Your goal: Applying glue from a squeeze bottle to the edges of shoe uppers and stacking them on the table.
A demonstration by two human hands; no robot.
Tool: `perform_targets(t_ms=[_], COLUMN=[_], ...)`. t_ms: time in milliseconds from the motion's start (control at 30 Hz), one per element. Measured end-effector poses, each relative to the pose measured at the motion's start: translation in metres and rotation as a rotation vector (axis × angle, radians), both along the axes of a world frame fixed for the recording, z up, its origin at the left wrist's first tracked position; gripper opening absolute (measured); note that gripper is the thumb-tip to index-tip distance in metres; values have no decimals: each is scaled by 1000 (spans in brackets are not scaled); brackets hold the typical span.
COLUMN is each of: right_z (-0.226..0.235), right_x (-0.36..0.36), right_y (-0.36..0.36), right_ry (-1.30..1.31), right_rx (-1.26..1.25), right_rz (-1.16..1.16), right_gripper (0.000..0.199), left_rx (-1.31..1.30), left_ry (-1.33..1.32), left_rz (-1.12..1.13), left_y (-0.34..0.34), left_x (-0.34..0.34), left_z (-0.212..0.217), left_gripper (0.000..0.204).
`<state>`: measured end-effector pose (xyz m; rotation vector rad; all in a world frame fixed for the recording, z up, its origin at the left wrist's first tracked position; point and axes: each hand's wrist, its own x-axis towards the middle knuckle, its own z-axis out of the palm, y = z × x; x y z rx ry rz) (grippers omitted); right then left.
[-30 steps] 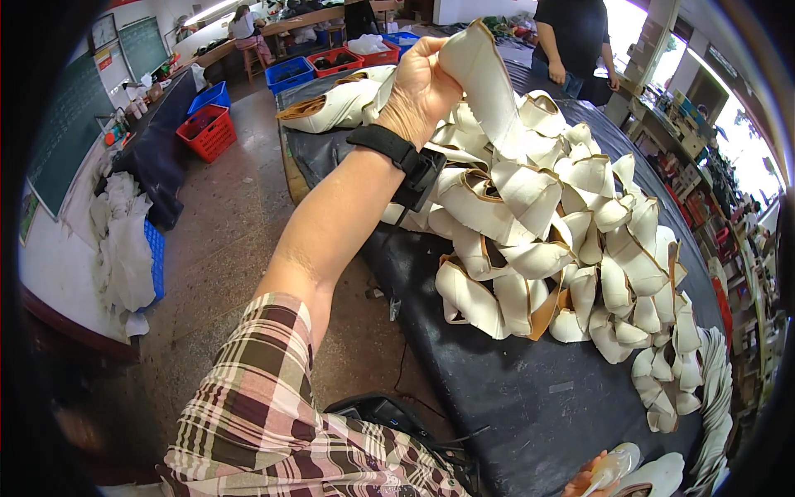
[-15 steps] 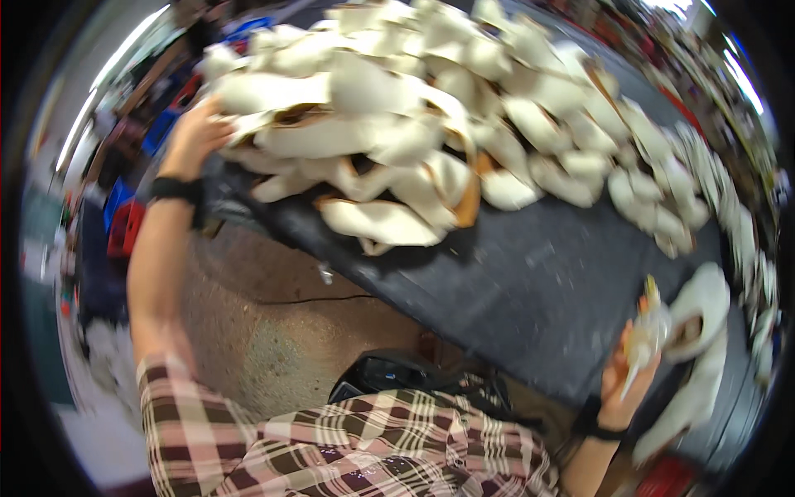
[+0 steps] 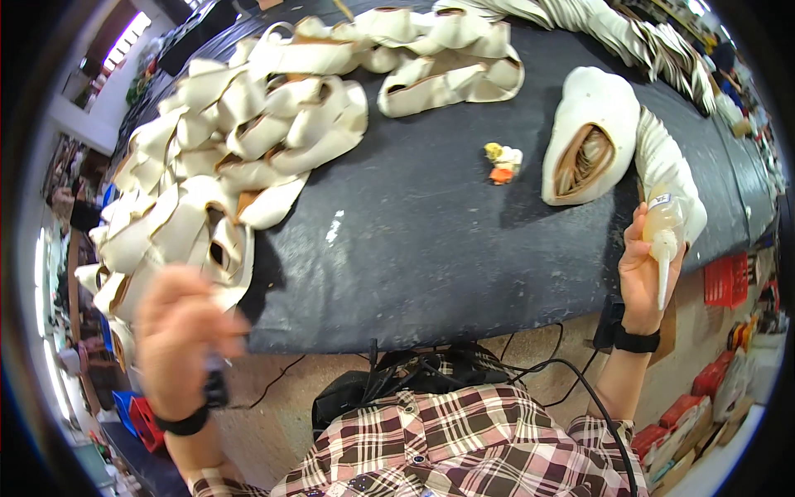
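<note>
My right hand (image 3: pixel 639 277) is wrapped round a translucent squeeze bottle (image 3: pixel 666 222), its thin white nozzle pointing down toward me. Smeared by motion, my left hand (image 3: pixel 178 331) hovers beside the near end of a pile of white shoe uppers (image 3: pixel 195 153) with tan edges; whether it holds anything is not clear. Just beyond the bottle, a row of nested white uppers (image 3: pixel 659 153) lies close to another white nested bundle (image 3: pixel 609 103) with a brown-edged opening.
A dark table (image 3: pixel 414 248) carries all of this. On it sits a small yellow, white and orange object (image 3: pixel 503 162). A long row of stacked white pieces (image 3: pixel 596 33) curves along the far right. Black cables (image 3: pixel 571 369) hang near my body; a red crate (image 3: pixel 725 280) stands low at right.
My view has swung round toward the right side of the table. My left hand has come away from the pile edge it touched and nearer to me. The bottle stays in my right hand.
</note>
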<state>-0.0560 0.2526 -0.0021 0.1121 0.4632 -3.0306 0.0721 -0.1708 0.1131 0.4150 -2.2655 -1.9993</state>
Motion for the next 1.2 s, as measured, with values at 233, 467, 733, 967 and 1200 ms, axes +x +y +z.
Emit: perform_targets(t_ms=[233,467,733,967,1200], right_z=[0,-35,-62,-73,-69], right_x=[-8,-55,-89,-94,-69], right_y=[43,25,34,27,24], right_ry=[-48,-211,-222,-241,-186], right_rx=[165,378,315,357,321], right_rz=[-29,-76,-100,-58,-102], right_gripper=[40,33,24,29,29], left_rx=[147,-21,386,350,276], left_ry=[-332,-251,-277,-347,-164], left_rz=[-549,-502,-715,-606,-233], left_y=[189,272,272,260,244], left_x=[-185,-287,-297,-262,-230], left_z=[-100,-166,-175,-172,-173], left_gripper=[45,89,82,73,51])
